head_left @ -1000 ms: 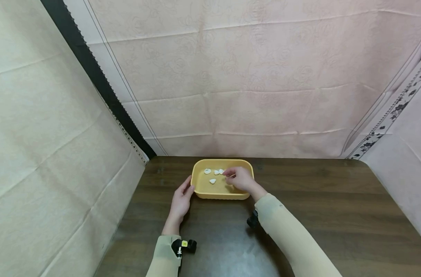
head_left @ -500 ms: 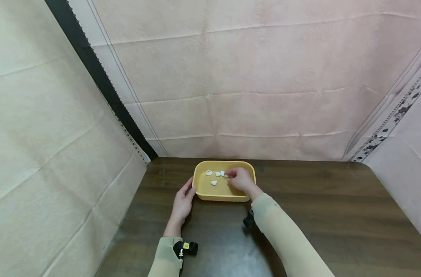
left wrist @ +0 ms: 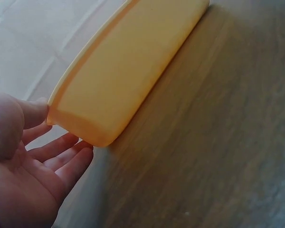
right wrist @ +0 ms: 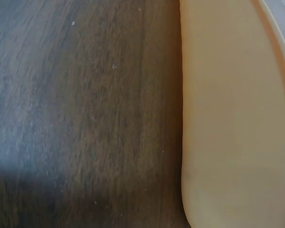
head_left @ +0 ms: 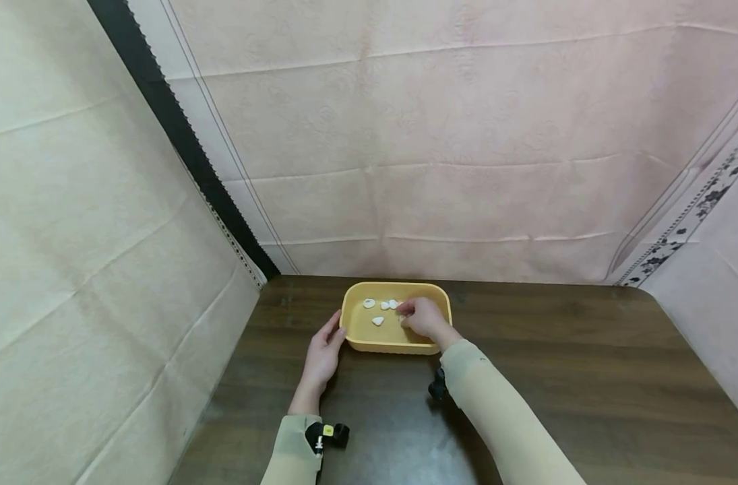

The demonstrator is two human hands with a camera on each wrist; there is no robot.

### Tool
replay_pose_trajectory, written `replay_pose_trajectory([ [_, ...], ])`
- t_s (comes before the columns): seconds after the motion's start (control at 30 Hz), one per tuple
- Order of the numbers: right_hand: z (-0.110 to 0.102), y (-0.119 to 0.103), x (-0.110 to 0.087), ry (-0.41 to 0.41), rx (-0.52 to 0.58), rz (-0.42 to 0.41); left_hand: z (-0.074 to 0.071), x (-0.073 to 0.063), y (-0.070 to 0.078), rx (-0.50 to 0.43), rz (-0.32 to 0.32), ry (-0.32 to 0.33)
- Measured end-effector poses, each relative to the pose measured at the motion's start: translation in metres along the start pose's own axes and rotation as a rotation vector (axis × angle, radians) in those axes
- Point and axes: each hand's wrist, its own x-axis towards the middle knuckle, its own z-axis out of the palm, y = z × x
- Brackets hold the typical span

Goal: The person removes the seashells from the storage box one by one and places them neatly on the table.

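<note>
Yellow tray (head_left: pixel 389 348) on bench (head_left: pixel 557 350), lower centre of frame; left end held by half-curled left grip (head_left: pixel 322 353), thumb at rim. Whether any white pieces (head_left: pixel 377 321) are pinched by right grip (head_left: pixel 426 318) cannot be told. Tray judged light, stiff; pieces perhaps brittle, best taken by edges.

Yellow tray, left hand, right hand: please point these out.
Yellow tray (head_left: pixel 395 348): head view, its near outer wall.
Left hand (left wrist: pixel 28 178): left wrist view, on the palm.
Right hand (head_left: pixel 426 317): head view, back of the hand.

Head view high, looking forward-down; wrist views close, sharing tray (left wrist: pixel 118 66).
</note>
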Motion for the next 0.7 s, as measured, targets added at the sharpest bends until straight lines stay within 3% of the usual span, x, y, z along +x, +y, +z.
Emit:
replay_pose_trajectory([
  [0.2, -0.0004, -0.0044, -0.0056, -0.033, -0.062, -0.004, -0.0001, -0.0011, 0.0011, 0.001, 0.005, -0.010],
  [0.7, 0.0020, -0.0050, -0.0042, -0.018, -0.134, -0.024, -0.0006, -0.0004, 0.0011, 0.001, 0.011, -0.011],
])
